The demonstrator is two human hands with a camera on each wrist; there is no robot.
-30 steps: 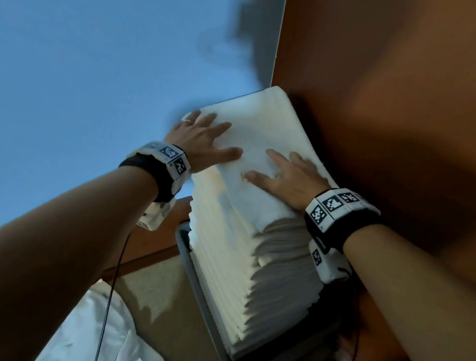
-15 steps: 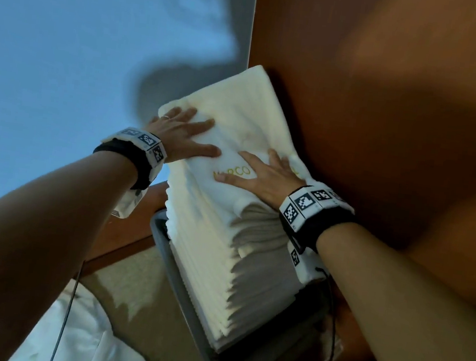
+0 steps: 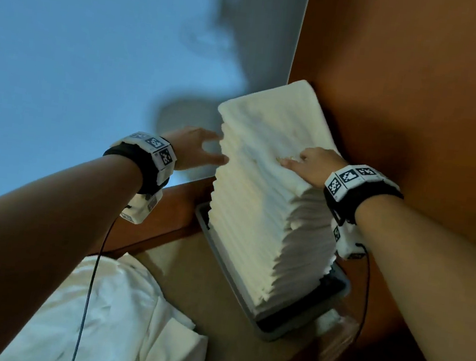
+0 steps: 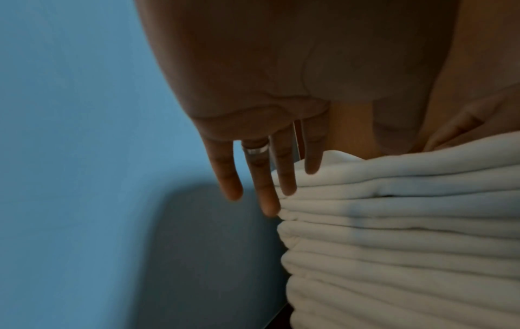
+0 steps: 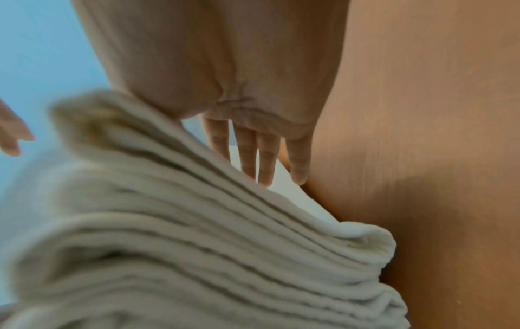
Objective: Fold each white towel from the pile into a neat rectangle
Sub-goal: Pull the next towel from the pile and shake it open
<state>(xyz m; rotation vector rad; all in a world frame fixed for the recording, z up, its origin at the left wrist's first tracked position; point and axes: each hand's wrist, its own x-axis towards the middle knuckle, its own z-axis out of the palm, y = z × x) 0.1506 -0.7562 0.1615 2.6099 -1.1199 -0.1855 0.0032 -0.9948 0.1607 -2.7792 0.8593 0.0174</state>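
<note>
One tall stack of folded white towels (image 3: 261, 201) fills the frame's centre, standing in a grey tray (image 3: 296, 328). The left hand (image 3: 195, 148), earlier flat on top, has slid off to the stack's left side, fingers straight. The right hand (image 3: 313, 165) stays pressed flat on the top towel.
</note>
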